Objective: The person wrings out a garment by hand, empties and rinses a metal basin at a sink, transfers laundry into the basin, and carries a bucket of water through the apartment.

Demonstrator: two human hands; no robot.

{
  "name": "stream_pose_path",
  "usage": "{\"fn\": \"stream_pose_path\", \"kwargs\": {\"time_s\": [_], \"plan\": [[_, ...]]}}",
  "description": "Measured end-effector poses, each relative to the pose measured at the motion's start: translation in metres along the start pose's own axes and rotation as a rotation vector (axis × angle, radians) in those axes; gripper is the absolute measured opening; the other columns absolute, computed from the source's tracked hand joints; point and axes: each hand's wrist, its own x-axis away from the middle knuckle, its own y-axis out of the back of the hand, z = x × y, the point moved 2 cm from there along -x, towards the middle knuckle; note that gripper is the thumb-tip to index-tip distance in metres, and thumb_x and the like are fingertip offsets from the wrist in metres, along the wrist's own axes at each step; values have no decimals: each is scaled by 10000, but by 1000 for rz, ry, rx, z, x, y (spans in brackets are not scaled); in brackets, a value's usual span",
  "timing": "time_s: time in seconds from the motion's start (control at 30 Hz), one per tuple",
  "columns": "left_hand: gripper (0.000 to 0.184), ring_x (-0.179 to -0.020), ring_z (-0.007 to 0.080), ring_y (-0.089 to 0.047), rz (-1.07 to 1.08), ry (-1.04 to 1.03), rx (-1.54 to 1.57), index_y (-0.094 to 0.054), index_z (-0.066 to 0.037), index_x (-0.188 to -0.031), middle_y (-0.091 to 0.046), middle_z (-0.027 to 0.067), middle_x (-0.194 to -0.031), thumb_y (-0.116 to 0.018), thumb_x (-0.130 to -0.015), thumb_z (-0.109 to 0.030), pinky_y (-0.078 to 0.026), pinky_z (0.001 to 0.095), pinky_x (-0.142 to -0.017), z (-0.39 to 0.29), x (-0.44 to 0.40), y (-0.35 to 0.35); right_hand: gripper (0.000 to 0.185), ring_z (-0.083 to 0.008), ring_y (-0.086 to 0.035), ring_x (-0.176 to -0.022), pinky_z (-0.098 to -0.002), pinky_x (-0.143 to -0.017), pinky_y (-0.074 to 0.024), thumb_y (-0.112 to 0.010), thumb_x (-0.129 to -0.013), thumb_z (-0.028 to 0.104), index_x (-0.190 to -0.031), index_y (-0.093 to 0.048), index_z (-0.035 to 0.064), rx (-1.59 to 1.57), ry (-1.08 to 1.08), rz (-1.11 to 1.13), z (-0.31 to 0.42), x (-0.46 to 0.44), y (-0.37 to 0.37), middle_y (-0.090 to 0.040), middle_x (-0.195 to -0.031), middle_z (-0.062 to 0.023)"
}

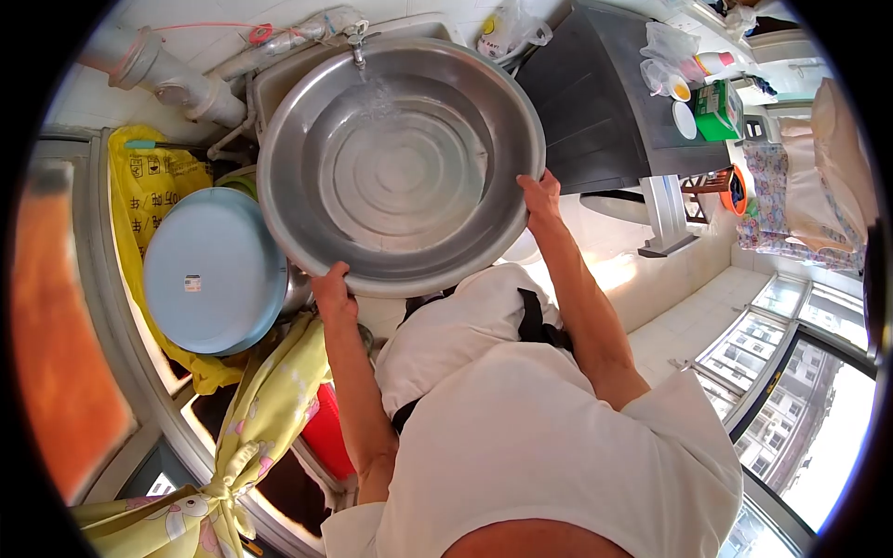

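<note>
A large grey metal basin rests over a white sink, tilted slightly toward me. Water runs into it from a tap, and a shallow layer of water covers its bottom. My left hand is closed on the near left rim, thumb on top. On the right rim, my right hand grips the edge with the thumb over it. The fingers of both hands are mostly hidden beneath the rim.
Left of the basin, a light blue plastic basin leans against a yellow bag. A yellow curtain hangs tied below it. To the right stands a dark counter carrying a green box and cups. Pipes run along the wall.
</note>
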Motion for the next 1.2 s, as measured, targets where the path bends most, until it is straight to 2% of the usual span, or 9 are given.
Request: {"fn": "stream_pose_path", "kwargs": {"time_s": [0.23,0.33,0.4,0.83,1.0,1.13,1.2], "plan": [[392,-920,297,-631,-5,25,12,-561,124,-1142,-612,154,-1033,-637,-763,57,-539,428,-851,2,-4,2,454,-245,-644,-983,-378,-870,-525,-634,-821,51,-1260,-581,-55,50,-3,10,12,9,-2,-655,-1108,-163],[391,-917,296,-630,-18,9,15,-566,125,-1134,-610,150,-1029,-640,-755,63,-539,431,-850,2,-4,2,453,-242,-643,-977,-379,-867,-528,-629,-827,45,-1266,-570,-51,-26,-14,25,6,7,-2,-653,-1102,-158],[521,-969,279,-610,-14,43,29,-538,94,-1246,-613,135,-1118,-621,-732,84,-496,381,-920,3,-6,3,441,-238,-656,-960,-369,-861,-524,-623,-815,42,-1246,-608,-55,-24,-22,-7,2,4,-2,-682,-1087,-163],[489,-949,274,-611,-44,82,0,-554,106,-1224,-618,140,-1101,-617,-739,81,-502,390,-906,4,-12,3,458,-249,-661,-965,-375,-860,-526,-632,-801,59,-1246,-606,-44,23,14,-10,-1,0,-2,-684,-1093,-169],[524,-934,278,-605,-23,72,24,-534,69,-1251,-603,129,-1087,-611,-733,89,-512,400,-882,4,-11,4,497,-286,-664,-1029,-399,-896,-522,-628,-800,66,-1282,-585,-50,134,-29,-50,0,0,0,-679,-1122,-196],[523,-933,279,-603,-28,89,24,-530,64,-1250,-600,130,-1085,-607,-734,91,-512,405,-883,4,-10,3,449,-264,-654,-1004,-395,-861,-541,-626,-837,46,-1270,-569,-58,139,-16,-43,3,2,-1,-662,-1124,-183],[416,-896,339,-631,-45,22,21,-549,141,-1140,-603,185,-1032,-628,-738,68,-545,484,-837,5,-11,3,454,-268,-655,-1003,-396,-862,-542,-627,-834,47,-1272,-568,-57,89,-7,-19,4,3,-1,-661,-1125,-186]]}}
